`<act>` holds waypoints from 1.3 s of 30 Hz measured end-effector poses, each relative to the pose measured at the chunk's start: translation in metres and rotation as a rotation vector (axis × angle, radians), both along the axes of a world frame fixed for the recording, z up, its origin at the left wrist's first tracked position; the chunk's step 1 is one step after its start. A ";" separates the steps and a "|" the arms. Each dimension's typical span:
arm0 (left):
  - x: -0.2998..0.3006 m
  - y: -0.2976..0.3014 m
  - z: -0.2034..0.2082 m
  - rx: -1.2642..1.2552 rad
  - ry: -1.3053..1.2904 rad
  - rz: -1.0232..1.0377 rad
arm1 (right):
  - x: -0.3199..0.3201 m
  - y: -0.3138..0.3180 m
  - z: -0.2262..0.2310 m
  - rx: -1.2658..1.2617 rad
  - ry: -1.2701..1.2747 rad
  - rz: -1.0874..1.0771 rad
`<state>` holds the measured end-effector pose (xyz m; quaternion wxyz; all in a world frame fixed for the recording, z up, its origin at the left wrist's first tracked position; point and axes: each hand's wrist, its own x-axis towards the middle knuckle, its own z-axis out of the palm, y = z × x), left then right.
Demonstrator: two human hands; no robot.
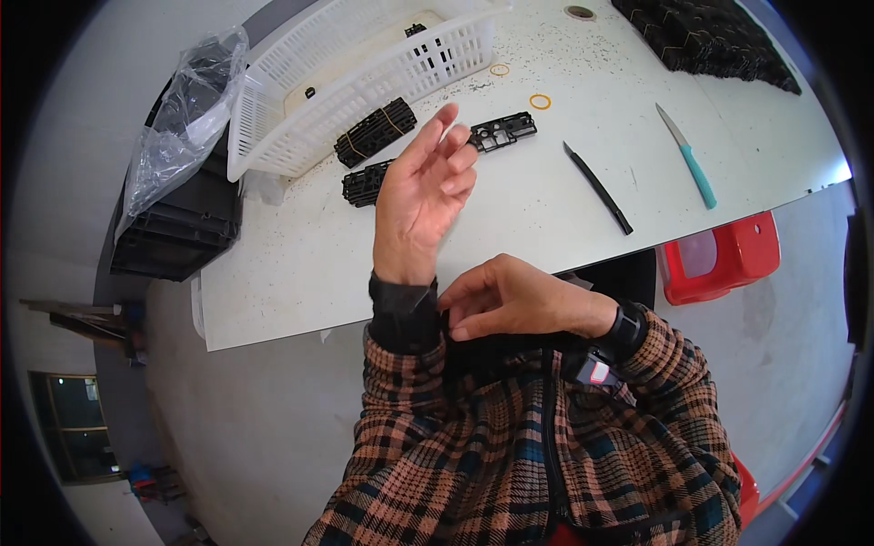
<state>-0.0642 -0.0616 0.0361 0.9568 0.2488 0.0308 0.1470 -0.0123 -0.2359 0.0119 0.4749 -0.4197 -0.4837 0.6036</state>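
Note:
My left hand (pixel 423 196) is raised over the table's near side, palm turned up, fingers loosely curled and apart, with nothing in it. My right hand (pixel 533 300) reaches across to my left wrist, thumb and fingers closed at the edge of the black wristband (pixel 403 317) there. What lies between those fingertips is mostly hidden. Beyond my left hand lie a bundle of black plastic parts (pixel 375 133) tied with a rubber band, another black plastic piece (pixel 362 186) partly hidden behind the hand, and a flat black frame-like part (pixel 505 133).
A white slatted basket (pixel 364 86) stands at the back left, beside a black crate (pixel 177 227) with clear plastic. Right: a black-handled knife (pixel 598 189), a teal-handled knife (pixel 696 175) and stacked black parts (pixel 710 36). A yellow rubber band (pixel 541 102) lies mid-table; a red stool (pixel 728 259) stands beyond the edge.

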 end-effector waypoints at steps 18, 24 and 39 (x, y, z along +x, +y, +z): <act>-0.088 0.118 -0.047 1.628 0.708 0.650 | 0.052 -0.043 -0.039 -0.208 0.417 -0.184; -0.080 0.114 -0.045 1.884 0.717 0.394 | 0.053 -0.039 -0.035 -0.148 0.662 -0.166; -0.092 0.101 -0.024 1.806 0.833 0.306 | 0.072 -0.036 -0.026 -0.086 0.710 -0.207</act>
